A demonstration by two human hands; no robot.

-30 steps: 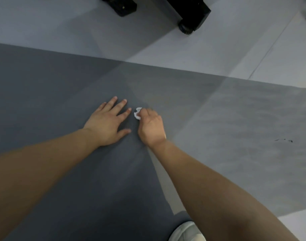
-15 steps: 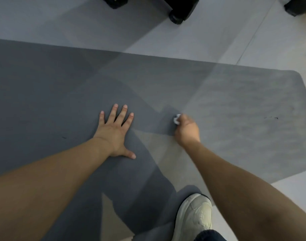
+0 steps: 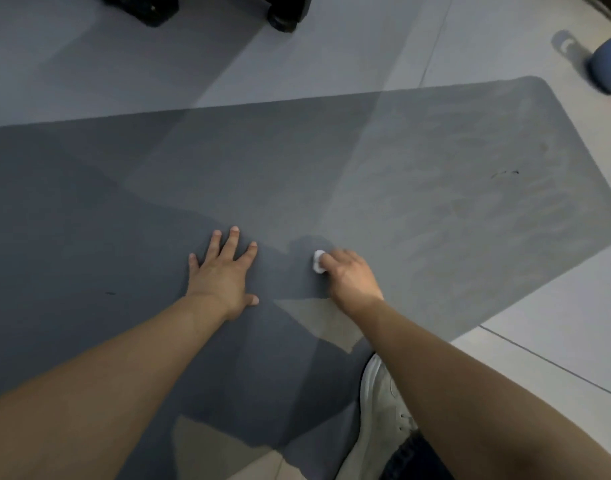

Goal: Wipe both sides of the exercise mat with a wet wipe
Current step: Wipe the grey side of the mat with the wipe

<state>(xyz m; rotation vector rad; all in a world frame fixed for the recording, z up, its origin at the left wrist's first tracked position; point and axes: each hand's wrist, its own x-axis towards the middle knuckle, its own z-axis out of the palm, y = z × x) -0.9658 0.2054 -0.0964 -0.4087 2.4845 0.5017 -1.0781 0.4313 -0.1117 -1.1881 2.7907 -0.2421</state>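
Note:
A grey exercise mat [image 3: 418, 161] lies flat on the floor and fills most of the view; its rounded right end shows at the upper right. My left hand [image 3: 222, 271] rests flat on the mat with fingers spread. To its right, my right hand [image 3: 349, 278] grips a small bunched white wet wipe [image 3: 318, 261] and presses it against the mat. Only the wipe's left part shows past my fingers.
Black wheeled equipment bases [image 3: 286, 12] stand on the pale floor beyond the mat's far edge. A blue-grey round object [image 3: 609, 64] sits at the upper right. My white shoe [image 3: 380, 410] stands at the mat's near edge. Small dark specks [image 3: 505, 173] mark the mat's right part.
My right hand has slid the wipe rightward, away from my left hand, then a little back. The view has pulled back and shifted, revealing the mat's right end.

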